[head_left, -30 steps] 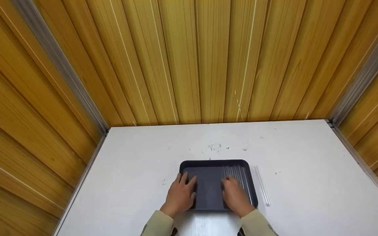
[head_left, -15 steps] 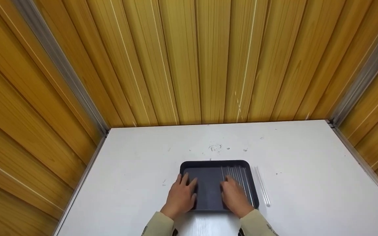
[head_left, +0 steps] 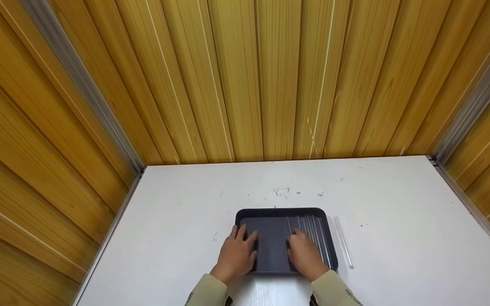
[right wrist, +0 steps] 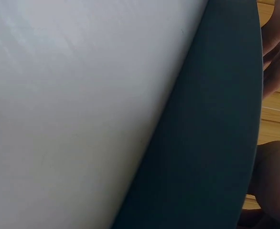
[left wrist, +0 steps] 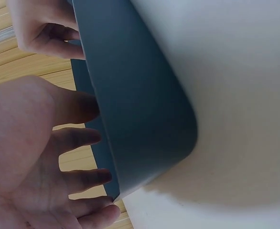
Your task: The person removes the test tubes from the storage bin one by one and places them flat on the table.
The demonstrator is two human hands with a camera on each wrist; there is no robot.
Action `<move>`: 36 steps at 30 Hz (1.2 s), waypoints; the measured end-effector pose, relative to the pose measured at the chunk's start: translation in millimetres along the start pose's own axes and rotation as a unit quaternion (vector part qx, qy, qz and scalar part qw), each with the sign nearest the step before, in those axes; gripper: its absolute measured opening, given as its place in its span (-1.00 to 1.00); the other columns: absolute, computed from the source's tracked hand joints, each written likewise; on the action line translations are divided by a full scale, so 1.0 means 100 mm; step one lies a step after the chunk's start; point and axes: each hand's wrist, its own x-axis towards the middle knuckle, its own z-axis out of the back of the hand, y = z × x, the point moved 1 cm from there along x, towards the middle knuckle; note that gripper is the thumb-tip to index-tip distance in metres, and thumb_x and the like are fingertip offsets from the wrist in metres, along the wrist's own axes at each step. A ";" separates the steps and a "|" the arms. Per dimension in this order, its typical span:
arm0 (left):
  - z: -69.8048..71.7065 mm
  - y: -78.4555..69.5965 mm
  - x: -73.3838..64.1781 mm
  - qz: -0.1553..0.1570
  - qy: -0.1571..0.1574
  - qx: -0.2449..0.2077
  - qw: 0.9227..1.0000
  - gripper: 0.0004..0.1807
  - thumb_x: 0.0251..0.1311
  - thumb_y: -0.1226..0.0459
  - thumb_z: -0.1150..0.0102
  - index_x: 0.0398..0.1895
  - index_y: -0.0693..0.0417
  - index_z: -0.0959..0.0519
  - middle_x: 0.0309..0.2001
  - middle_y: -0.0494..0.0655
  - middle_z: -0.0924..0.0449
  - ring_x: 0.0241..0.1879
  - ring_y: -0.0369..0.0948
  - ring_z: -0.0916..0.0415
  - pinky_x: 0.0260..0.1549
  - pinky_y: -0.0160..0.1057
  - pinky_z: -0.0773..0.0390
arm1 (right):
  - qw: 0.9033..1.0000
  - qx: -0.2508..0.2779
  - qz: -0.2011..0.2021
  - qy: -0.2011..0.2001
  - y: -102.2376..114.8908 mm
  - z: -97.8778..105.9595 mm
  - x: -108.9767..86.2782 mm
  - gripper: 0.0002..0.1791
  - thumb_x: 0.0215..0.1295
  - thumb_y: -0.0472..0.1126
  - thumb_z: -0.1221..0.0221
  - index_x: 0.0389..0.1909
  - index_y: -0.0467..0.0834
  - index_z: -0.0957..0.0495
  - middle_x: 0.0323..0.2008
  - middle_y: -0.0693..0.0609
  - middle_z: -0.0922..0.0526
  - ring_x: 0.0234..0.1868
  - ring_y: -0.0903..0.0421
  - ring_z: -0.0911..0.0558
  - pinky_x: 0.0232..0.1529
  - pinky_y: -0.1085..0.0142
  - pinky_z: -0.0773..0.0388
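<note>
A dark grey rectangular tray (head_left: 270, 244) lies on the white table. My left hand (head_left: 235, 255) rests over its left side, fingers spread, their tips inside the rim; the left wrist view shows them loosely extended past the tray wall. My right hand (head_left: 306, 255) reaches in with curled fingers over a thin clear rod (head_left: 288, 222), which it appears to pinch; the fingertips are hidden. Several more clear rods (head_left: 313, 225) lie side by side along the tray's right part, partly covered by that hand.
Outside the tray's right edge, clear rods (head_left: 343, 242) lie on the white tabletop (head_left: 185, 204). Yellow wood-patterned panels (head_left: 245, 85) enclose the back and both sides, with grey metal posts (head_left: 100, 110) in the corners.
The clear rod by my right fingers has shifted slightly left, widening its gap from the other rods. The left hand stays in place; the head view has shifted a little.
</note>
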 end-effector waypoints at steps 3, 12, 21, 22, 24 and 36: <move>0.00 -0.01 0.01 0.000 -0.003 0.001 1.000 -0.46 0.25 0.09 -0.18 0.30 -0.01 -0.45 0.33 0.21 -0.35 0.32 0.23 -0.31 0.17 0.06 -0.47 | 1.000 0.010 -0.006 0.004 -0.01 0.01 0.01 -0.87 -0.06 -0.49 -0.33 -0.41 -0.35 -0.67 -0.17 -0.34 -0.62 -0.22 -0.22 -0.67 -0.26 0.03 -0.64; 0.00 -0.01 0.01 0.005 0.008 -0.004 1.000 -0.45 0.25 0.09 -0.17 0.31 -0.02 -0.44 0.34 0.21 -0.33 0.32 0.25 -0.29 0.19 0.08 -0.46 | 0.998 0.044 -0.027 0.020 -0.04 0.09 -0.01 -0.81 -0.01 -0.47 -0.33 -0.30 -0.38 -0.66 -0.13 -0.32 -0.62 -0.12 -0.22 -0.65 -0.15 0.00 -0.63; 0.02 -0.03 0.02 0.005 0.013 -0.007 1.000 -0.45 0.26 0.09 -0.16 0.32 -0.02 -0.43 0.35 0.21 -0.32 0.33 0.26 -0.27 0.19 0.09 -0.45 | 0.995 0.073 -0.059 0.022 -0.11 0.25 -0.02 -0.73 0.06 -0.44 -0.30 -0.16 -0.38 -0.65 -0.06 -0.25 -0.60 -0.01 -0.21 -0.62 -0.02 0.01 -0.59; 0.02 -0.02 0.02 0.005 0.013 -0.007 1.000 -0.44 0.26 0.09 -0.16 0.32 -0.02 -0.43 0.35 0.21 -0.32 0.33 0.26 -0.27 0.19 0.09 -0.45 | 0.995 0.075 -0.064 0.023 -0.12 0.26 -0.02 -0.73 0.07 -0.43 -0.29 -0.15 -0.38 -0.65 -0.04 -0.25 -0.60 0.01 -0.21 -0.61 0.00 0.00 -0.59; 0.02 -0.02 0.02 0.006 0.013 -0.007 1.000 -0.45 0.26 0.09 -0.16 0.32 -0.01 -0.43 0.35 0.21 -0.32 0.33 0.26 -0.28 0.18 0.09 -0.46 | 0.994 0.080 -0.073 0.023 -0.13 0.29 -0.02 -0.72 0.09 -0.43 -0.29 -0.13 -0.37 -0.65 -0.02 -0.26 -0.59 0.04 -0.23 -0.60 0.01 -0.01 -0.58; 0.02 -0.02 0.00 -0.010 0.000 0.019 1.000 -0.45 0.27 0.08 -0.15 0.32 -0.01 -0.43 0.33 0.21 -0.35 0.31 0.24 -0.31 0.15 0.04 -0.49 | 0.975 0.180 -0.129 0.020 -0.23 0.49 -0.03 -0.65 0.12 -0.43 -0.28 -0.02 -0.30 -0.63 0.13 -0.28 -0.50 -0.04 -0.13 -0.65 -0.15 0.15 -0.66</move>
